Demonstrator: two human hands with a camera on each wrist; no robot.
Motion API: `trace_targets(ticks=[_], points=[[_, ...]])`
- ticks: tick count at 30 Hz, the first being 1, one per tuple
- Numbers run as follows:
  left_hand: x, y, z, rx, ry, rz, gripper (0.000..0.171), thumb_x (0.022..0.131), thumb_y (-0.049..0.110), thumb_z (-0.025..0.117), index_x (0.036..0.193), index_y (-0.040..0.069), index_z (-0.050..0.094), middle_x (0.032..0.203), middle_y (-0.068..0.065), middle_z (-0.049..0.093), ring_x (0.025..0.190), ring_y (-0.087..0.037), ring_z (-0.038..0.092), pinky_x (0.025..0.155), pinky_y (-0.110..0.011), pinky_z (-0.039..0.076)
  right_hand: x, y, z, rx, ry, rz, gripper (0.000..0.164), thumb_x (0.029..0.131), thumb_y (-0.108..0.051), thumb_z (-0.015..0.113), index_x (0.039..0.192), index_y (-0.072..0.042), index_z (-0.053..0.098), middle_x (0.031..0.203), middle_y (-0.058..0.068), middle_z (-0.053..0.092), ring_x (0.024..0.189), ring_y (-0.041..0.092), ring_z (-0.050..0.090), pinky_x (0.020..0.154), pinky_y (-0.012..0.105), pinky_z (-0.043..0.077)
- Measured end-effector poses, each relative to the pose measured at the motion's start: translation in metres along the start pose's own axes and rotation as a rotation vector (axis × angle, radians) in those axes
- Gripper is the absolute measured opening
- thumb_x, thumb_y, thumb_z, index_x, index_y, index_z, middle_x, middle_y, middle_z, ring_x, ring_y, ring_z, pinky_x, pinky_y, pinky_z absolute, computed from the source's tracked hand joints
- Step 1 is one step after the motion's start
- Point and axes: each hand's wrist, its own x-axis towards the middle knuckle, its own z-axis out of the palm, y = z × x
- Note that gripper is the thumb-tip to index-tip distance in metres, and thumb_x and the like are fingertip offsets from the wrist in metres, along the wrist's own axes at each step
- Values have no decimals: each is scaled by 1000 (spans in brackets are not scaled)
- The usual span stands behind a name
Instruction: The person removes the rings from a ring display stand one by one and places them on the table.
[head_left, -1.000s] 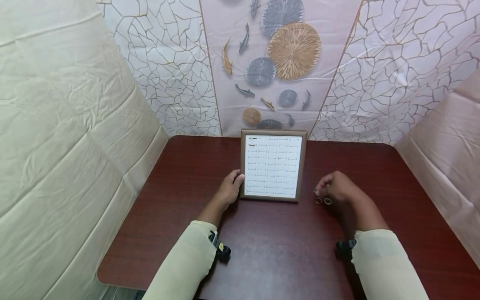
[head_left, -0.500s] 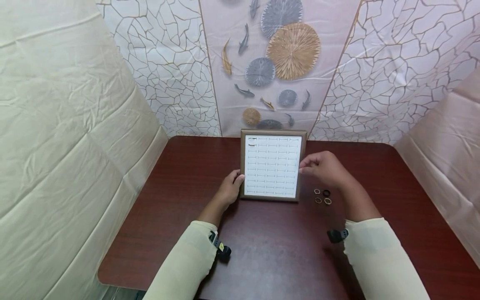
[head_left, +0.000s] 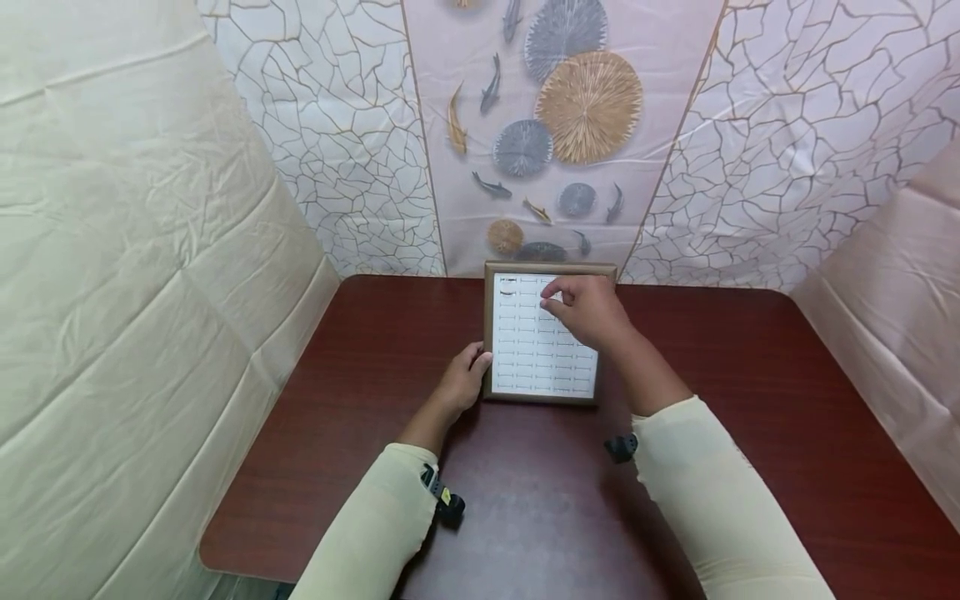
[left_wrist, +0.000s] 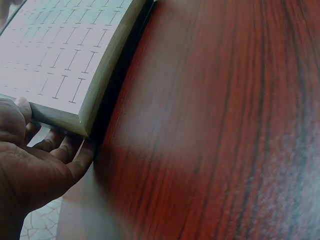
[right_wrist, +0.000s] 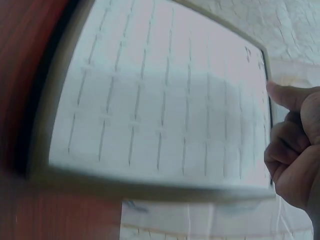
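A brown-framed ring display board (head_left: 540,398) stands tilted back, its white panel lined with rows of slots. An upper ring (head_left: 507,280) and a lower ring (head_left: 507,292) sit in its top-left slots. My left hand (head_left: 460,385) grips the left side, thumb in front; in the left wrist view, the fingers (left_wrist: 65,150) reach behind the frame's corner. My right hand (head_left: 592,310) is in front of the panel's upper middle, thumb and index fingertips close together. Whether anything small is between them I cannot tell. In the right wrist view, the thumb (right_wrist: 287,96) overlaps the board's edge.
The board stands on a dark red wooden table (head_left: 375,367). Behind it hangs a patterned cloth (head_left: 525,92), with a cream cloth (head_left: 150,292) on the left side. My right forearm (head_left: 648,371) covers the spot where loose rings lay.
My right hand has moved from the loose rings on the table, up and left, to the front of the board. The left hand keeps its grip.
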Motion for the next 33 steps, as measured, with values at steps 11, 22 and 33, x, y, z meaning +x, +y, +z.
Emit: trace_targets(ticks=[11, 22, 33], points=[[1, -3, -1, 2, 11, 16, 50, 119, 31, 47, 161, 3, 49, 163, -24, 54, 156, -40, 47, 129, -58, 39, 17, -18, 26, 27, 35, 2, 19, 106, -19, 75, 121, -9, 81, 57, -4, 41, 50, 14, 35, 51, 30, 33], [1, -3, -3, 7, 9, 34, 50, 119, 30, 48, 160, 2, 50, 162, -25, 55, 154, -41, 48, 128, -57, 40, 32, -28, 35, 76, 54, 14, 24, 106, -22, 76, 127, -12, 80, 58, -3, 40, 50, 14, 33, 51, 29, 32], [0, -1, -4, -14, 4, 46, 49, 119, 28, 48, 159, 1, 51, 159, -25, 57, 152, -41, 50, 128, -56, 40, 42, -33, 43, 61, 66, 58, 14, 106, -17, 74, 116, -11, 82, 63, 0, 54, 56, 14, 45, 55, 31, 39]])
